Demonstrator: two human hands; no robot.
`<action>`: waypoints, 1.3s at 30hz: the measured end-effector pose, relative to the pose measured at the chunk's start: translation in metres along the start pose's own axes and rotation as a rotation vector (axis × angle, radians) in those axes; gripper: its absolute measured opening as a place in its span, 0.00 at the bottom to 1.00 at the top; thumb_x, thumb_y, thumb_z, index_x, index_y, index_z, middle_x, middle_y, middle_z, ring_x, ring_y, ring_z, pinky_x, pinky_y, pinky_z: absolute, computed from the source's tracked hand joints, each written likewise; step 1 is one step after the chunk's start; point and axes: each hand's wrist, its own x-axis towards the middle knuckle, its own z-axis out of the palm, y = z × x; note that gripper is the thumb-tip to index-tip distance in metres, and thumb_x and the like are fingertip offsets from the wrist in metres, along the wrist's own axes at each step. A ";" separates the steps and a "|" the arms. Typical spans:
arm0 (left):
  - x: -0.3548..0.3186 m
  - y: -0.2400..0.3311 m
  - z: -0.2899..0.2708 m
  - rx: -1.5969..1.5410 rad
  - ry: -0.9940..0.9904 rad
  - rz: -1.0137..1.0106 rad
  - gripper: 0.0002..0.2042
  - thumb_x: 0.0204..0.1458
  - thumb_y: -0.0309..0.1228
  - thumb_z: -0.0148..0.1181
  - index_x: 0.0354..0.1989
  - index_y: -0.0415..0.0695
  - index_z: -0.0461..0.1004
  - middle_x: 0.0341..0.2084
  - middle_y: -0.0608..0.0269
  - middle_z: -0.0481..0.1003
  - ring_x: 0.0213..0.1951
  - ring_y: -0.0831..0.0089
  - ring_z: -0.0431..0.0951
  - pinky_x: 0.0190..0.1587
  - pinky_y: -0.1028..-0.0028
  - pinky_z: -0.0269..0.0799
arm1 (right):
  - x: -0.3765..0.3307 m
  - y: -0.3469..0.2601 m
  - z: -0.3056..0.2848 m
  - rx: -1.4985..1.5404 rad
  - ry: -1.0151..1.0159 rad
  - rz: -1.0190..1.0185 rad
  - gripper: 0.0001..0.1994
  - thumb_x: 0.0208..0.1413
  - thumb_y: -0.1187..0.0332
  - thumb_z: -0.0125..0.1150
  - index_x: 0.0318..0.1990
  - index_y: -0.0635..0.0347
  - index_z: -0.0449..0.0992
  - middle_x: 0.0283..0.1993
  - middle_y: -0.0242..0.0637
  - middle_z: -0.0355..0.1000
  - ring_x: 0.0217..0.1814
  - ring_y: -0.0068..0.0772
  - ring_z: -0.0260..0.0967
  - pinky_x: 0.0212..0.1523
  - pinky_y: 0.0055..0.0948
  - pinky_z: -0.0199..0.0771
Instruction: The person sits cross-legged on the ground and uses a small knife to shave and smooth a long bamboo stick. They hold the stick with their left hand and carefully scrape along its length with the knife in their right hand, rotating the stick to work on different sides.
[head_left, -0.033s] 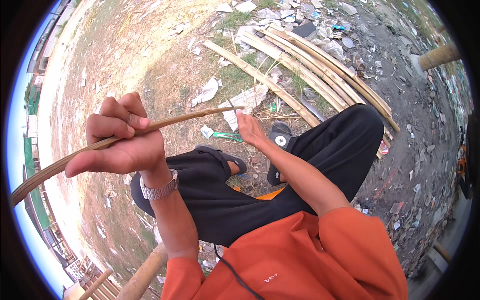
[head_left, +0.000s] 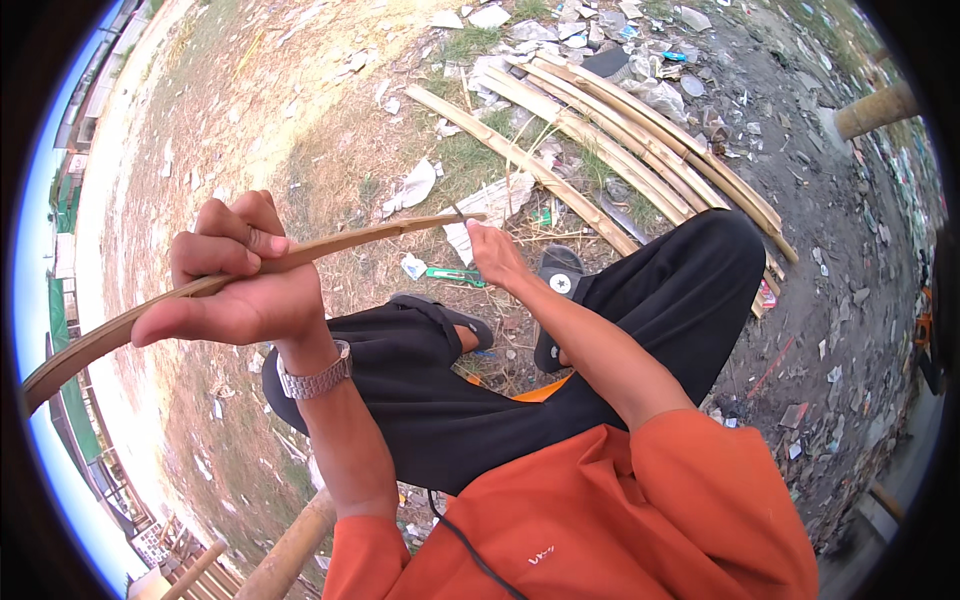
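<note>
Littered ground (head_left: 330, 140): at upper right, canes (head_left: 563, 120) already split; at left, apparently part-worked strip (head_left: 350, 241) in curled left hand (head_left: 245, 298); at centre, right hand (head_left: 495, 257) closed, seemingly on blade (head_left: 459, 212).

Wooden strip (head_left: 350, 242) cut off at left rim, dark tool (head_left: 459, 212) mostly hidden by right hand (head_left: 497, 256)

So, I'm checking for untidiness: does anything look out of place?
Pale litter is strewn around the bamboo strips, so the ground looks messy; one strip lies apart from the others. The held strip looks bowed, perhaps from lens distortion.
</note>
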 end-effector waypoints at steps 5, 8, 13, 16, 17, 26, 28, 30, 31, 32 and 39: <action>0.002 -0.001 0.000 0.030 -0.013 0.011 0.35 0.41 0.71 0.22 0.08 0.47 0.50 0.04 0.70 0.47 0.07 0.81 0.44 0.12 0.83 0.40 | -0.006 0.029 0.001 -0.164 -0.001 0.179 0.28 0.57 0.52 0.28 0.35 0.69 0.72 0.37 0.59 0.68 0.44 0.60 0.63 0.46 0.48 0.60; -0.001 0.001 0.006 0.012 -0.022 0.002 0.34 0.43 0.70 0.23 0.07 0.49 0.49 0.04 0.70 0.48 0.08 0.82 0.44 0.14 0.82 0.38 | -0.016 0.064 0.005 -0.263 -0.014 0.325 0.28 0.57 0.52 0.27 0.39 0.68 0.72 0.42 0.58 0.67 0.47 0.60 0.63 0.49 0.48 0.60; 0.007 -0.004 0.007 0.145 0.045 0.046 0.34 0.43 0.69 0.23 0.07 0.49 0.49 0.04 0.70 0.48 0.08 0.81 0.45 0.14 0.82 0.39 | -0.005 0.031 0.006 -0.064 0.144 0.305 0.27 0.58 0.52 0.29 0.35 0.67 0.72 0.38 0.59 0.68 0.43 0.59 0.65 0.45 0.47 0.61; 0.011 -0.003 -0.007 0.210 0.114 0.037 0.34 0.43 0.70 0.24 0.07 0.49 0.49 0.05 0.69 0.48 0.08 0.81 0.45 0.14 0.82 0.40 | -0.007 -0.008 0.003 0.070 0.112 0.065 0.26 0.58 0.54 0.29 0.32 0.67 0.71 0.37 0.60 0.68 0.41 0.61 0.64 0.45 0.48 0.60; 0.011 -0.004 -0.007 0.225 0.133 0.043 0.34 0.43 0.70 0.24 0.07 0.49 0.49 0.05 0.69 0.48 0.09 0.81 0.46 0.14 0.82 0.40 | -0.013 -0.019 0.001 0.098 0.068 0.007 0.26 0.59 0.54 0.29 0.31 0.67 0.71 0.36 0.60 0.67 0.40 0.62 0.63 0.44 0.49 0.60; 0.007 -0.005 0.002 0.268 0.102 0.088 0.35 0.43 0.70 0.21 0.07 0.49 0.50 0.04 0.71 0.46 0.07 0.82 0.45 0.10 0.85 0.43 | -0.011 -0.005 0.010 0.072 0.125 -0.028 0.24 0.58 0.54 0.31 0.30 0.65 0.70 0.31 0.59 0.68 0.35 0.63 0.63 0.40 0.50 0.60; 0.010 -0.005 0.005 0.239 0.095 0.093 0.35 0.43 0.70 0.21 0.07 0.49 0.50 0.03 0.70 0.46 0.06 0.82 0.45 0.10 0.85 0.43 | -0.004 0.004 0.008 -0.004 0.117 0.036 0.24 0.58 0.53 0.32 0.30 0.65 0.70 0.30 0.59 0.68 0.35 0.63 0.64 0.40 0.50 0.61; 0.011 -0.004 0.004 0.253 0.102 0.090 0.35 0.43 0.70 0.21 0.07 0.48 0.50 0.03 0.71 0.46 0.06 0.82 0.45 0.10 0.85 0.43 | -0.003 0.005 0.005 -0.036 0.098 0.062 0.25 0.57 0.52 0.32 0.30 0.65 0.71 0.31 0.59 0.68 0.36 0.63 0.65 0.40 0.50 0.62; 0.009 -0.004 0.003 0.249 0.104 0.084 0.35 0.43 0.70 0.21 0.07 0.48 0.50 0.03 0.71 0.46 0.06 0.82 0.44 0.10 0.85 0.43 | -0.007 0.000 0.003 -0.029 0.083 0.055 0.25 0.57 0.52 0.32 0.31 0.65 0.71 0.31 0.59 0.69 0.37 0.62 0.65 0.41 0.50 0.62; 0.006 -0.004 0.005 0.245 0.106 0.078 0.35 0.43 0.70 0.21 0.07 0.48 0.50 0.03 0.70 0.46 0.06 0.82 0.44 0.10 0.85 0.42 | -0.009 -0.004 0.001 -0.023 0.067 0.049 0.25 0.57 0.52 0.32 0.32 0.65 0.71 0.32 0.59 0.69 0.37 0.62 0.65 0.41 0.49 0.63; 0.004 -0.001 0.010 0.208 0.129 0.042 0.34 0.44 0.69 0.24 0.07 0.50 0.49 0.04 0.72 0.47 0.08 0.83 0.45 0.13 0.84 0.39 | -0.003 0.007 0.004 -0.076 0.062 0.074 0.25 0.57 0.52 0.31 0.35 0.63 0.73 0.33 0.59 0.69 0.39 0.61 0.65 0.43 0.49 0.63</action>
